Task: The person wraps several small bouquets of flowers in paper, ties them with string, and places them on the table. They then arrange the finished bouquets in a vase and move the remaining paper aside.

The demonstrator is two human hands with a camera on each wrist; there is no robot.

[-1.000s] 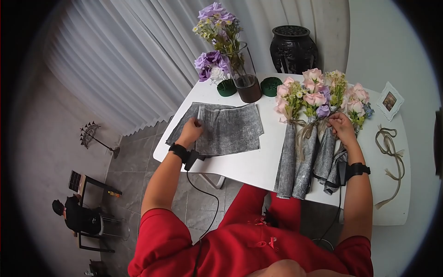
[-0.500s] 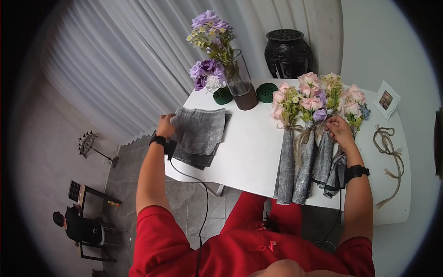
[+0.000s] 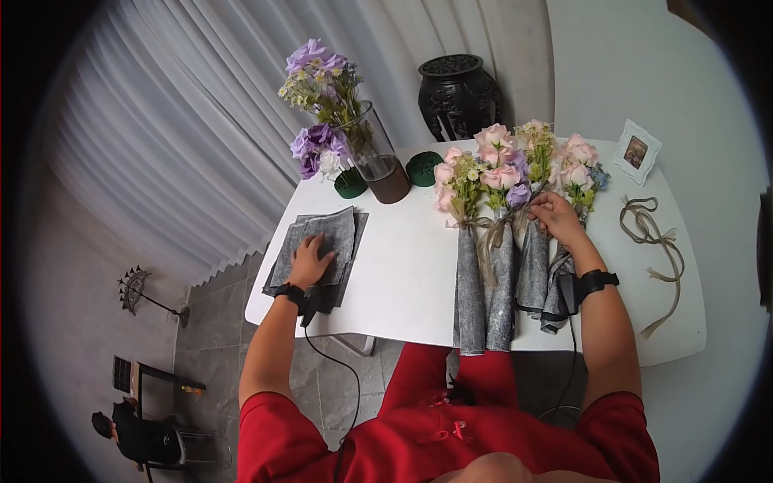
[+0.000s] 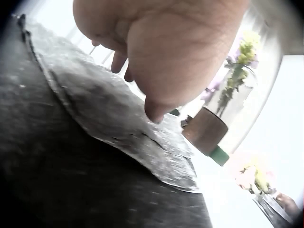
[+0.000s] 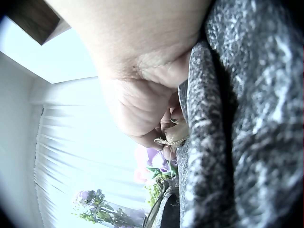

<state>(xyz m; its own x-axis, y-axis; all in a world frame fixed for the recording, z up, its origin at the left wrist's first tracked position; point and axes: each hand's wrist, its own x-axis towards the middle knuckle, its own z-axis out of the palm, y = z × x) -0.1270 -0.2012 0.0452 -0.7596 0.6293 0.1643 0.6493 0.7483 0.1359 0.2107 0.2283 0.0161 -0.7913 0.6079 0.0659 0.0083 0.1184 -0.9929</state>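
Observation:
My left hand (image 3: 310, 262) lies spread over a stack of grey wrapping sheets (image 3: 340, 225) at the table's left end. In the left wrist view, its fingers are loosely extended above the top sheet (image 4: 104, 109). At the right, my right hand (image 3: 555, 216) pinches a beige ribbon (image 5: 175, 141) at the neck of a grey-wrapped bouquet (image 3: 531, 262). Two more grey-wrapped bouquets (image 3: 470, 282) with pink roses and tied ribbon lie just left of it. Another wrapped bouquet with pink roses (image 3: 576, 161) lies at its right, partly hidden by my right hand and forearm.
A glass vase (image 3: 382, 173) with purple flowers stands at the back left, between green foam blocks (image 3: 424, 169). A white picture frame (image 3: 636, 154) and loose ribbons (image 3: 654, 241) are at the right. A black stool (image 3: 459, 92) stands behind the white table (image 3: 403, 266).
My left hand has drawn the spread-out sheets leftward into a tighter stack, then released their edge and come down on top. The right hand has stayed at the bouquet's neck.

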